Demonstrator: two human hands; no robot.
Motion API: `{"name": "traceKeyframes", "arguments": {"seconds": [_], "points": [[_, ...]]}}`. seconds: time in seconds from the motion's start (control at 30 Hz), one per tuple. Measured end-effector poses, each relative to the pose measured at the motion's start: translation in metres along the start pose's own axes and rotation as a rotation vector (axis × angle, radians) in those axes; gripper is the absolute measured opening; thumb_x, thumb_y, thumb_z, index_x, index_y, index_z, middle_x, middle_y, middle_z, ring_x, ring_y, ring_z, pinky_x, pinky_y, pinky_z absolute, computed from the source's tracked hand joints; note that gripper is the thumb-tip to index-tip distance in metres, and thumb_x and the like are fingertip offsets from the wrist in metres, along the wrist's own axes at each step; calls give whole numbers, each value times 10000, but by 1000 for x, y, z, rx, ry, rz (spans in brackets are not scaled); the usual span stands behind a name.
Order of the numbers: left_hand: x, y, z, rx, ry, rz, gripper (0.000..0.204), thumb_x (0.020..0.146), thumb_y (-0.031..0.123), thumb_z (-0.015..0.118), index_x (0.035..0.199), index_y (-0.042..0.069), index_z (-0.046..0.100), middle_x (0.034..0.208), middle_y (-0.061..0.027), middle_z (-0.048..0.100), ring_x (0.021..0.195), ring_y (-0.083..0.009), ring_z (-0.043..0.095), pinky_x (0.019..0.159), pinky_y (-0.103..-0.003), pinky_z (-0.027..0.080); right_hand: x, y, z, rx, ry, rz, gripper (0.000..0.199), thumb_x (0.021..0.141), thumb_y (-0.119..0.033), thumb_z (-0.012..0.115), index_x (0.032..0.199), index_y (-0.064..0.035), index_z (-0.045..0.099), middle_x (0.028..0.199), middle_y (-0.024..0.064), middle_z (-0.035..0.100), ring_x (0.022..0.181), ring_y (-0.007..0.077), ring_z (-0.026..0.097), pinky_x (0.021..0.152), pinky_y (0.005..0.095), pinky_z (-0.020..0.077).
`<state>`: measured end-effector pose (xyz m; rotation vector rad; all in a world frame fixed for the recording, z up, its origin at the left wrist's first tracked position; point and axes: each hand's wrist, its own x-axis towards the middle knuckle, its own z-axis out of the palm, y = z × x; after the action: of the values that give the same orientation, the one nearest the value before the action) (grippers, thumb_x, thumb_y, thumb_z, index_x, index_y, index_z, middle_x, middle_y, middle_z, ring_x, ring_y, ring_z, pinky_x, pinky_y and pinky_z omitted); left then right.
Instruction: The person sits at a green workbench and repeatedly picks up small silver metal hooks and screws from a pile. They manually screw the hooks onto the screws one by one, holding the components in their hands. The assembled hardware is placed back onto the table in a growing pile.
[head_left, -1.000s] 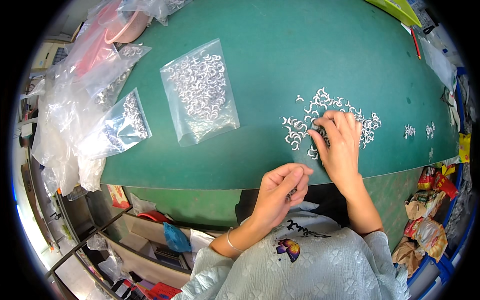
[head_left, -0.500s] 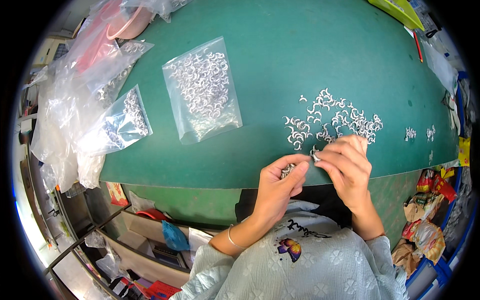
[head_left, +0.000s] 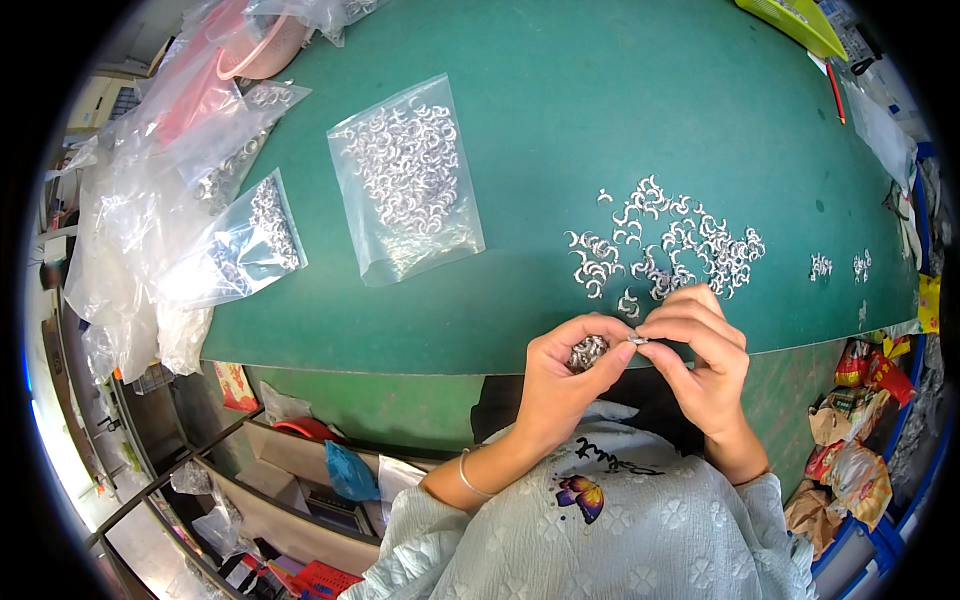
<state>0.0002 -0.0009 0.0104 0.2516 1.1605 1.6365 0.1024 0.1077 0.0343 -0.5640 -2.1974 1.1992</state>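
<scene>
My left hand (head_left: 572, 372) is curled around a clump of small silvery curved metal pieces (head_left: 587, 353), which shows between thumb and fingers. Its thumb and index fingertips meet those of my right hand (head_left: 700, 355) at one small silvery piece (head_left: 636, 340). My right hand pinches that piece; its exact shape is too small to make out. Just beyond the hands, a loose spread of silvery crescent-shaped pieces (head_left: 715, 248) lies on the green tabletop (head_left: 540, 120). A small cluster of the crescents (head_left: 628, 303) sits apart, nearest my fingertips.
A clear bag full of crescents (head_left: 405, 180) lies left of centre. Farther left are a smaller clear bag (head_left: 245, 245), crumpled plastic and a pink basin (head_left: 270, 50). Two little piles (head_left: 821, 266) lie at the right. A yellow-green tray (head_left: 795, 22) and red pen (head_left: 835, 95) are at the far right.
My right hand has drawn back from the near edge of the spread to my left fingertips with a small piece. My left hand has opened slightly, showing more of the clump.
</scene>
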Motion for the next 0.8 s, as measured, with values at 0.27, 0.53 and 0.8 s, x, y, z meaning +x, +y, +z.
{"name": "traceKeyframes", "arguments": {"seconds": [0.27, 0.53, 0.8], "points": [[-2, 0, 2, 92, -12, 145, 107, 775, -36, 607, 879, -12, 600, 739, 7, 526, 614, -26, 427, 518, -161, 323, -2, -5, -1, -176, 35, -73, 182, 609, 13, 698, 782, -11, 647, 762, 65, 598, 718, 225, 516, 649, 316, 398], [-2, 2, 0, 110, -22, 119, 81, 780, -13, 625, 858, 0, 607, 735, 18, 524, 641, -23, 442, 536, -154, 341, -3, -7, -3, -149, 8, -25, 183, 613, 14, 694, 787, -15, 646, 767, 64, 598, 729, 227, 516, 661, 316, 390], [1, 0, -8, -322, -115, -275, 63, 841, 85, 476, 838, 28, 504, 699, -43, 484, 552, -58, 367, 449, -186, 246, 8, 11, 0, -105, -13, 95, 150, 659, 8, 665, 805, -7, 634, 786, 87, 595, 743, 230, 525, 658, 324, 413]]}}
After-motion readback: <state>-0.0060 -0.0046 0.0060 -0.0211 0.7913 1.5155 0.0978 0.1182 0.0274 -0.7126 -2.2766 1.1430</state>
